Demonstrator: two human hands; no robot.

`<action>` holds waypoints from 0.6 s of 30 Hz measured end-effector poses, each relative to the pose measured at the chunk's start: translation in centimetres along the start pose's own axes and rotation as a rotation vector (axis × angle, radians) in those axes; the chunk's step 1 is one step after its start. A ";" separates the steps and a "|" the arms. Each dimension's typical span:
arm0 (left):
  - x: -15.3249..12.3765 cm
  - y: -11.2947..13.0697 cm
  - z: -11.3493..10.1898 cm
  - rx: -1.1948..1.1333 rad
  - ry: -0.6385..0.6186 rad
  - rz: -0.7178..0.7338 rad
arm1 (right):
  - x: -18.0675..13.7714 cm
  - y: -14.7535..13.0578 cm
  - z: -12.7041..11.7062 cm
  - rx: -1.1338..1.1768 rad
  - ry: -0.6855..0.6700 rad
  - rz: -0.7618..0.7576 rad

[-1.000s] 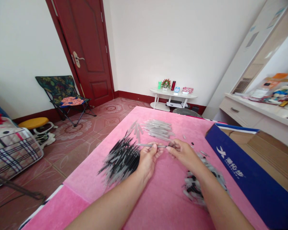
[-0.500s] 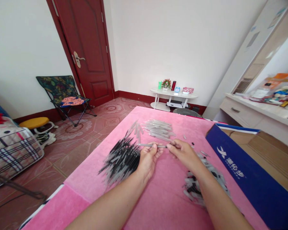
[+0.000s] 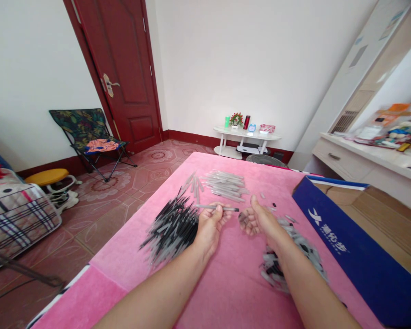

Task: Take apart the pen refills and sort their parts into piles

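My left hand [image 3: 210, 224] is closed on a grey pen [image 3: 230, 209], pinched between thumb and fingers and lying nearly level. A black piece sits at the pen's right end. Just right of that end, my right hand [image 3: 258, 220] is apart from it, thumb raised and fingers loosely curled, with dark smudges on the fingertips; I see nothing held. Left of my left hand lies a heap of black and grey pen parts [image 3: 171, 228]. Beyond both hands are a row of pale grey pens [image 3: 226, 185] and a few loose ones. Caps and small parts [image 3: 274, 269] are piled under my right forearm, partly hidden.
A pink cloth [image 3: 233, 283] covers the table. A blue cardboard box [image 3: 342, 246] stands open along the right side. Farther off are a folding chair [image 3: 85, 123], a red door [image 3: 123, 68], a low white table [image 3: 241, 133] and a white counter [image 3: 349, 151].
My right hand has let go of the pen's right end and its fingers have opened, thumb up. My left hand still holds the pen in much the same place.
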State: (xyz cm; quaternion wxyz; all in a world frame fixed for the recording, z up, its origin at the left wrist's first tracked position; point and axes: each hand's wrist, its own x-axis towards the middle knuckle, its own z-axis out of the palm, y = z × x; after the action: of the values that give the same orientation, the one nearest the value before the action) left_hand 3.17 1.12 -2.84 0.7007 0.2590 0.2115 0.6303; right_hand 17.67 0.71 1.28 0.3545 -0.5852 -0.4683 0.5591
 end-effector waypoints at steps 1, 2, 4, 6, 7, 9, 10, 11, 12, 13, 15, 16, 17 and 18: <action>0.1 0.0 -0.1 -0.006 0.009 0.000 | -0.1 -0.2 -0.3 0.042 -0.011 0.017; 0.1 0.0 -0.1 -0.012 0.018 0.000 | -0.2 -0.3 -0.5 0.075 -0.023 0.026; 0.2 -0.1 -0.3 -0.021 0.032 -0.004 | -0.5 -0.6 -0.7 0.108 -0.040 0.029; 0.3 0.0 -0.4 -0.025 0.040 -0.010 | -0.8 -0.9 -0.8 0.112 -0.050 0.024; 0.3 0.0 -0.4 -0.028 0.041 -0.014 | -0.9 -1.0 -0.9 0.110 -0.056 0.015; 0.3 0.0 -0.4 -0.041 0.039 -0.024 | -1.0 -1.1 -0.9 0.117 -0.080 -0.011; 0.3 0.0 -0.4 -0.050 0.036 -0.029 | -1.0 -1.1 -1.0 0.131 -0.098 -0.027; 0.3 0.0 -0.3 -0.061 0.033 -0.032 | -1.0 -1.0 -1.0 0.149 -0.120 -0.045; 0.2 0.0 -0.3 -0.069 0.030 -0.034 | -0.9 -1.0 -1.0 0.165 -0.139 -0.063; 0.2 0.0 -0.3 -0.075 0.029 -0.037 | -0.9 -0.9 -1.1 0.173 -0.151 -0.081; 0.2 0.0 -0.2 -0.082 0.030 -0.046 | -0.7 -0.7 -1.0 0.151 -0.148 -0.104; 0.2 0.0 -0.2 -0.085 0.032 -0.052 | -0.7 -0.7 -0.9 0.124 -0.129 -0.112; 0.2 0.0 -0.2 -0.088 0.034 -0.057 | -0.7 -0.7 -0.8 0.094 -0.104 -0.119; 0.2 0.0 -0.1 -0.093 0.034 -0.061 | -0.7 -0.7 -0.6 0.067 -0.079 -0.130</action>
State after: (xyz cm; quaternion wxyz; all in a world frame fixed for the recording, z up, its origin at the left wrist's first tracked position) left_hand 3.12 1.37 -2.94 0.7272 0.2086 0.2018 0.6221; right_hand 18.19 0.32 2.22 0.3907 -0.5190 -0.4998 0.5729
